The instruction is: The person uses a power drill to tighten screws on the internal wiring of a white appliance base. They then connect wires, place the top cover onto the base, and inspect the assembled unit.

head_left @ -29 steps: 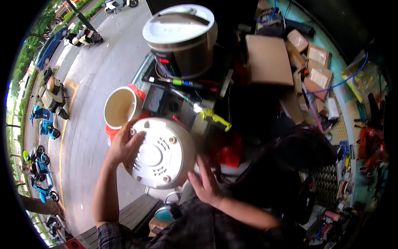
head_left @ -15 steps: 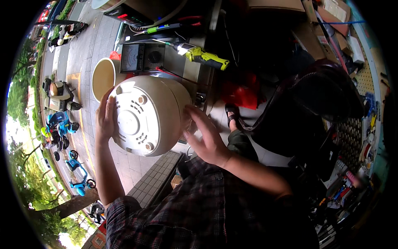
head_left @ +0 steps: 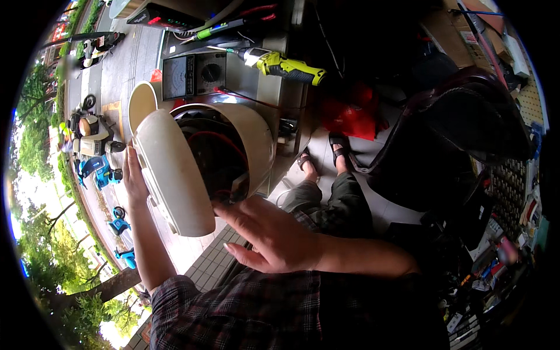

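A white round appliance, like a rice cooker turned on its side, has its bottom parted from its body. The white base cover point(head_left: 178, 178) tilts away from the cream shell point(head_left: 259, 146), and a dark inside with a curved red wire point(head_left: 204, 135) shows in the gap. Along the cover's outer left side lies my left hand point(head_left: 135, 181), its fingers pressed on it and bearing it; part of its grip is hidden. My right hand point(head_left: 277, 236) reaches the cover's near edge by the gap with its fingertips, fingers stretched and thumb apart.
Beyond the appliance lie an analog multimeter point(head_left: 194, 77), a yellow-green power screwdriver point(head_left: 284, 66) and a green pen-like tool point(head_left: 213, 30). A cream tub point(head_left: 144, 106) stands behind the cover. To the right are a red plastic bag point(head_left: 350, 114) and a dark chair point(head_left: 426, 157).
The base cover has come away from the shell and swung toward the left, exposing the inside. My right hand has moved from the shell's right side nearer me, to the cover's edge.
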### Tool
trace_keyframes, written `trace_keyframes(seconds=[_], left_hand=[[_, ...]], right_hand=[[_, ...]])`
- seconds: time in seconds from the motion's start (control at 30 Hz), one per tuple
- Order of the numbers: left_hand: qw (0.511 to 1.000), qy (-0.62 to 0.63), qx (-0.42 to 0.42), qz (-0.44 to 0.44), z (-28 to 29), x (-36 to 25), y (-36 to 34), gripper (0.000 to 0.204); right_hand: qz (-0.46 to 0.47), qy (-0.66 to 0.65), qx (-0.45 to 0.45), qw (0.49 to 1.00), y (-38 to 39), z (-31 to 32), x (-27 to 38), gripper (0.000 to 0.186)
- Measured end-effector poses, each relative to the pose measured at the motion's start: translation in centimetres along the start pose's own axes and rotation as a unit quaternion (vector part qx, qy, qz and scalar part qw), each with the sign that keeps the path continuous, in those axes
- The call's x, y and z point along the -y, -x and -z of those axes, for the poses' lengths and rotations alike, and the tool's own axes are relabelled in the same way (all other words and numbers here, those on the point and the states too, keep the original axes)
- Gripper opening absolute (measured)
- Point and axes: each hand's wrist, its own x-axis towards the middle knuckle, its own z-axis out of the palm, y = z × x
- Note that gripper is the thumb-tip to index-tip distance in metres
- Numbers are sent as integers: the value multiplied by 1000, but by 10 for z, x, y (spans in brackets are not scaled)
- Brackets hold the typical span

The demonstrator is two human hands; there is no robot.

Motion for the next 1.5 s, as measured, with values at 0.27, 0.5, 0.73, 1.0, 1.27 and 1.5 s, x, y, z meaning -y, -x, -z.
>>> trace_keyframes(seconds=[0.27, 0.5, 0.73, 1.0, 1.27, 1.5], left_hand=[[943, 219, 56, 243, 2, -40, -28, 63], [826, 430, 22, 364, 0, -74, -49, 59], [893, 347, 75, 276, 5, -101, -68, 54], [947, 238, 50, 208, -2, -117, -80, 55], [870, 380, -11, 313, 4, -83, -51, 58], [802, 495, 7, 335, -4, -15, -8, 58]], right_hand=[[50, 9, -35, 998, -2, 1, -1, 79], [-2, 46, -51, 998, 13, 18, -25, 56], [-29, 77, -68, 994, 13, 31, -39, 53], [-48, 86, -81, 992, 11, 29, -43, 50], [-22, 62, -81, 994, 5, 26, -43, 49], [16, 201, -76, 976, -26, 33, -47, 39]])
